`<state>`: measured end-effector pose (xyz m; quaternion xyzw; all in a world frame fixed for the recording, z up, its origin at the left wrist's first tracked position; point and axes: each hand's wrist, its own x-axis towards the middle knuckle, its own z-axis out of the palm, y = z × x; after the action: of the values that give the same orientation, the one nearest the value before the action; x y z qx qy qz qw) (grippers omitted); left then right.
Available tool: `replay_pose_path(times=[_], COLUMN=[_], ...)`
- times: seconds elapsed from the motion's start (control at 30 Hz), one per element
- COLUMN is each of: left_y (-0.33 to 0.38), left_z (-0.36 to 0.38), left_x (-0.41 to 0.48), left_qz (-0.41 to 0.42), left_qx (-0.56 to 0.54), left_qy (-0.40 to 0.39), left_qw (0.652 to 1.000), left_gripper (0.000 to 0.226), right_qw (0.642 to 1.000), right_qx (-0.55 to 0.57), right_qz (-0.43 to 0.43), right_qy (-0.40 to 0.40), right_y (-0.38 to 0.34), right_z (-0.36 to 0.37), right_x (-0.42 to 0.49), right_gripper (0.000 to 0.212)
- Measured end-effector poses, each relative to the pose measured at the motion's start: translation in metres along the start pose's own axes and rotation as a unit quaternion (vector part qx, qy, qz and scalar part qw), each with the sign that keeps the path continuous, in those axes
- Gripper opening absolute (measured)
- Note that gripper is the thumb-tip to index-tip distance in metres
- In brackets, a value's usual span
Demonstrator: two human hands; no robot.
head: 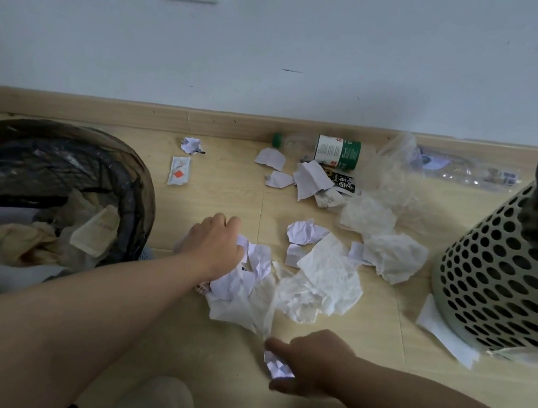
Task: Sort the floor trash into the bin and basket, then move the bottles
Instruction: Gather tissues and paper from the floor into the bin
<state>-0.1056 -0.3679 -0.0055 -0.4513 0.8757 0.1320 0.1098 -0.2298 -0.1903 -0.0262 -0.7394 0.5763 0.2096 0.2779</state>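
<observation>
Crumpled paper scraps and tissues (322,280) lie scattered on the wooden floor. My left hand (215,243) reaches into the pile and its fingers curl on crumpled white paper (258,261). My right hand (311,362) pinches a small crumpled paper ball (277,367) low in the middle. A bin lined with a black bag (60,153) stands at the left, with trash in it. A perforated basket (507,272) stands at the right. Two plastic bottles lie by the baseboard: one with a green label (330,150), one clear (465,171).
A sauce sachet (179,170) and a small paper ball (192,145) lie near the bin. A clear plastic bag (393,173) lies between the bottles. A white sheet (443,328) sticks out under the basket. My slippers (160,403) show at the bottom. The wall is close behind.
</observation>
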Motion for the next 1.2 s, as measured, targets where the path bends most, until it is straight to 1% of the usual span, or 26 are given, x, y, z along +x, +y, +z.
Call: replay_pose_path(times=[0.03,0.1,0.17,0.2,0.27,0.3,0.37,0.4,0.47,0.5,0.53,0.57,0.6,0.67,0.7,0.73,0.77,0.83,0.87,0.9,0.97,1.0,1.07,1.1,1.13,1.2], left_y=[0.001,0.003,0.003,0.003,-0.001,-0.004,-0.009,-0.01,-0.011,-0.01,-0.007,-0.004,-0.001,0.004,0.005,0.007,0.008,0.008,0.008,0.008,0.008,0.006,0.002,0.001,-0.001,-0.003], left_z=[0.0,0.002,0.001,-0.001,-0.003,-0.004,-0.009,-0.01,-0.012,-0.011,-0.009,-0.005,0.0,0.014,0.021,0.027,0.033,0.044,0.048,0.051,0.056,0.058,0.059,0.056,0.051,0.039], left_x=[0.0,0.002,0.004,0.005,0.009,0.013,0.017,0.016,0.012,0.008,0.004,0.0,-0.005,-0.012,-0.015,-0.019,-0.022,-0.026,-0.027,-0.028,-0.028,-0.027,-0.022,-0.022,-0.021,-0.014], left_qz=[-0.006,-0.015,-0.048,-0.078,-0.133,-0.147,-0.157,-0.153,-0.126,-0.101,-0.064,-0.014,0.041,0.125,0.143,0.155,0.159,0.143,0.132,0.115,0.068,0.046,0.008,-0.001,-0.019,-0.021], left_qx=[-0.003,-0.011,-0.061,-0.116,-0.23,-0.254,-0.256,-0.242,-0.197,-0.163,-0.113,-0.045,0.023,0.107,0.127,0.14,0.151,0.169,0.165,0.145,0.07,0.006,-0.079,-0.094,-0.114,-0.09], left_qy=[-0.006,-0.026,-0.053,-0.071,-0.075,-0.053,0.001,0.022,0.029,0.012,-0.012,-0.043,-0.074,-0.132,-0.161,-0.182,-0.198,-0.216,-0.218,-0.221,-0.217,-0.202,-0.168,-0.173,-0.184,-0.212], left_qw=[1.0,0.999,0.996,0.988,0.961,0.954,0.954,0.958,0.972,0.981,0.991,0.998,0.996,0.977,0.968,0.961,0.956,0.951,0.953,0.957,0.971,0.978,0.982,0.98,0.976,0.973], left_gripper=[0.016,0.039,0.059,0.06,0.051,0.047,0.033,0.024,0.011,0.006,0.007,0.012,0.021,0.046,0.057,0.066,0.072,0.077,0.075,0.068,0.047,0.043,0.048,0.045,0.039,0.024], right_qw=[1.0,1.0,0.999,0.998,0.996,0.996,0.996,0.996,0.994,0.993,0.993,0.993,0.994,0.999,1.0,1.0,0.999,0.999,0.999,0.999,0.999,1.0,0.999,0.997,0.996,0.991], right_qx=[-0.013,-0.023,-0.024,-0.021,-0.011,-0.012,-0.01,0.0,0.031,0.034,0.03,0.03,0.029,0.017,0.004,-0.011,-0.029,-0.038,-0.035,-0.034,-0.031,-0.023,0.004,0.024,0.045,0.085], right_qz=[0.003,0.019,0.04,0.056,0.073,0.071,0.076,0.086,0.102,0.102,0.096,0.085,0.066,0.013,-0.008,-0.02,-0.027,-0.031,-0.031,-0.03,-0.017,0.002,0.05,0.066,0.079,0.106], right_qy=[-0.002,-0.002,-0.013,-0.031,-0.057,-0.055,-0.044,-0.034,0.011,0.038,0.064,0.081,0.085,0.046,0.018,-0.001,-0.006,0.003,0.01,0.003,-0.008,-0.009,-0.017,-0.021,-0.02,-0.017], right_y=[-0.002,-0.005,-0.005,-0.003,0.004,0.009,0.018,0.021,0.027,0.028,0.028,0.026,0.023,0.015,0.011,0.007,0.003,-0.002,-0.003,-0.003,0.0,0.003,0.013,0.019,0.024,0.032], right_z=[0.003,0.007,0.01,0.011,0.008,0.006,-0.005,-0.009,-0.017,-0.018,-0.019,-0.018,-0.017,-0.008,-0.003,0.003,0.008,0.017,0.021,0.023,0.024,0.023,0.017,0.013,0.009,-0.004], right_x=[0.001,0.004,0.009,0.011,0.013,0.013,0.01,0.009,0.006,0.004,0.004,0.003,0.003,0.004,0.004,0.005,0.006,0.005,0.005,0.006,0.007,0.008,0.009,0.008,0.009,0.01], right_gripper=[0.048,0.039,0.034,0.034,0.033,0.033,0.032,0.03,0.026,0.026,0.026,0.027,0.029,0.044,0.053,0.056,0.053,0.038,0.034,0.032,0.029,0.028,0.029,0.029,0.029,0.026])
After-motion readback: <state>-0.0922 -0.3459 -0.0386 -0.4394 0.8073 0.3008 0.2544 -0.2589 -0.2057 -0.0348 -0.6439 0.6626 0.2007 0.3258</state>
